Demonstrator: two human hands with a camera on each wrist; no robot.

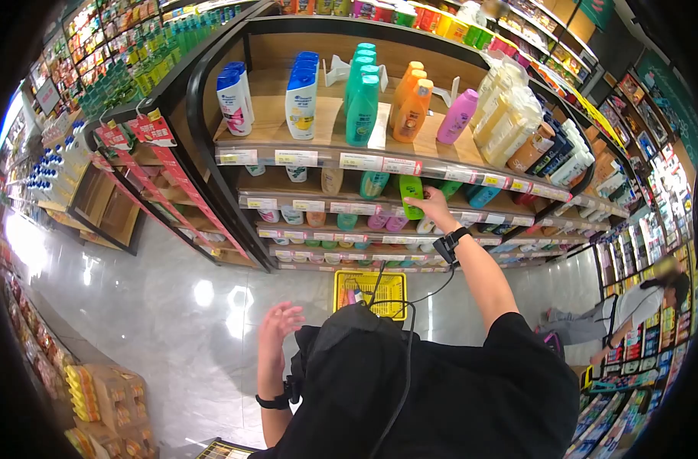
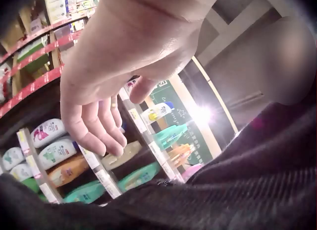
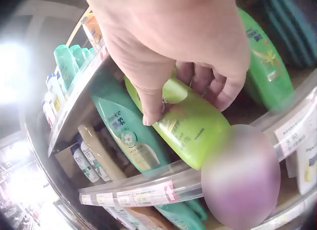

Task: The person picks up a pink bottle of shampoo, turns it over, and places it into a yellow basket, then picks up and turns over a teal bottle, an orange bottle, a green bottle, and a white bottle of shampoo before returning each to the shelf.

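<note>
My right hand [image 1: 434,208] grips a lime-green shampoo bottle [image 3: 193,126] at the second shelf level, thumb on its front and fingers curled round its far side. The bottle tilts over the shelf edge in the right wrist view. Left of it stands a teal bottle [image 3: 126,126], and to the right a darker green bottle [image 3: 267,66]. My left hand [image 1: 278,325] hangs in the air by my body, away from the shelf. In the left wrist view its fingers [image 2: 94,126] are loosely bent, with nothing held.
A yellow shopping basket [image 1: 369,275] is on the floor in front of me, with a few items inside. Teal bottles [image 1: 362,115] and other shampoos line the top shelf. At the right, another person [image 1: 632,314] is beside a shelf. Cartons [image 1: 119,398] are stacked lower left.
</note>
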